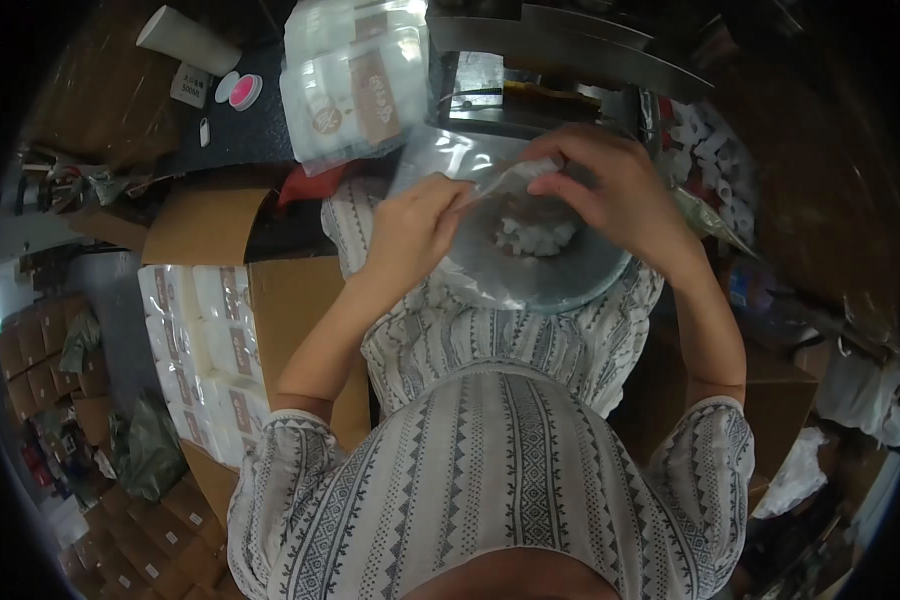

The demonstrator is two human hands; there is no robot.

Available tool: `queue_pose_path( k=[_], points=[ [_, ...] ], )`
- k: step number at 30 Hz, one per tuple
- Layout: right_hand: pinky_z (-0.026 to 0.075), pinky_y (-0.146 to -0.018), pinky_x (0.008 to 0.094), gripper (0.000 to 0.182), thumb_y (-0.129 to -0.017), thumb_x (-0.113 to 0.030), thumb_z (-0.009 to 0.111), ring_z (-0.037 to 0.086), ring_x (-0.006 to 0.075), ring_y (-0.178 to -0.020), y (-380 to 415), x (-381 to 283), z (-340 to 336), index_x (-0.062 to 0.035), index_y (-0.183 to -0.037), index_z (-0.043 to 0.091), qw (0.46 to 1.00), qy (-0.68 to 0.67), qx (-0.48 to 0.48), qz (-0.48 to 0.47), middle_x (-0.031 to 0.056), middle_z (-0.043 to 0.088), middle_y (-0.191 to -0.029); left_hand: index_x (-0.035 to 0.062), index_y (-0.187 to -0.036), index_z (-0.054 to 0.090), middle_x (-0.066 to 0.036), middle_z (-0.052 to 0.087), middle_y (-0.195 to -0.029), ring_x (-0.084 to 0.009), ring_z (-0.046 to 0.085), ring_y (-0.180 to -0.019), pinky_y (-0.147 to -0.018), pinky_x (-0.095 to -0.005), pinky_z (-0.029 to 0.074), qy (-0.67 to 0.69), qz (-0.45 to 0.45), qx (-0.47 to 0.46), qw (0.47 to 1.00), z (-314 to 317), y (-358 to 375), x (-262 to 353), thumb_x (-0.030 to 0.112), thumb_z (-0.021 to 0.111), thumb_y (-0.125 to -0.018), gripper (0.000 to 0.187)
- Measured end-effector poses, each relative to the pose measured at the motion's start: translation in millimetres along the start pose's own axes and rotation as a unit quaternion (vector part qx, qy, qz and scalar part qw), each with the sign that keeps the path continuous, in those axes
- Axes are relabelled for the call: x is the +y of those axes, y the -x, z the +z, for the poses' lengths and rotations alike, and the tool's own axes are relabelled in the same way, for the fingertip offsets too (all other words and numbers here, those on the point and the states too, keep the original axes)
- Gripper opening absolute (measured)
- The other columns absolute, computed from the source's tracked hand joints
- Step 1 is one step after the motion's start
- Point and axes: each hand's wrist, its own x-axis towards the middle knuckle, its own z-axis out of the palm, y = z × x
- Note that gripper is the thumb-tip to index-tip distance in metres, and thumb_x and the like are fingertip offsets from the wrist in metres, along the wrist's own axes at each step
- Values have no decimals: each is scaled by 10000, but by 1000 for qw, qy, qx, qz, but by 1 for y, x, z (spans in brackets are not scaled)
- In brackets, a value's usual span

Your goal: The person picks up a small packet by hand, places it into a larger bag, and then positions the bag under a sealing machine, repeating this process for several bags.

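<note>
A clear plastic bag [448, 160] is drawn up between my hands, over a round grey basin [585, 282] in my lap. My left hand [420, 228] pinches the bag's edge between thumb and fingertips. Curled from the other side, my right hand [615, 185] has its thumb and fingers closed around small white pieces [542, 172] at the bag's mouth; I cannot tell whether it also grips the film. Lower in the basin lies a heap of similar white pieces [535, 237], directly below the right hand.
Wrapped white packs [355, 85] are stacked beyond my left hand. An open carton [295, 320] of similar packs stands at my left. White plastic parts [710, 150] fill a spot at the right. A white cup [188, 40] lies on the dark table. A metal machine edge [570, 45] is ahead.
</note>
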Motion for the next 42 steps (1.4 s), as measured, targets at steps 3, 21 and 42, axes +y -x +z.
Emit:
queue_pose_path(
  k=[3, 21, 42],
  points=[
    [506, -766, 299, 244, -794, -100, 695, 645, 187, -878, 5, 16, -3, -39, -1024, 639, 992, -64, 17, 109, 81, 667, -974, -7, -958, 658, -126, 663, -859, -222, 664, -730, -624, -294, 508, 166, -128, -109, 972, 21, -11, 5, 117, 635, -854, 164],
    [486, -772, 423, 274, -767, -66, 577, 622, 371, -909, 46, 97, -63, -42, -1031, 645, 922, 302, 2, 242, 192, 651, -973, -5, -1189, 539, -186, 586, -1138, -317, 583, -1042, -861, -378, 458, -135, -119, 98, 979, 9, -31, -79, 213, 664, -844, 427],
    [503, -740, 283, 220, -793, -39, 674, 634, 193, -881, 9, -3, -14, -34, -1011, 645, 998, 41, 40, 15, 59, 630, -993, 42, -881, 639, -108, 597, -790, -313, 601, -684, -573, -369, 468, -82, -6, 96, 992, -7, -5, 12, 54, 659, -781, 102]
  ],
)
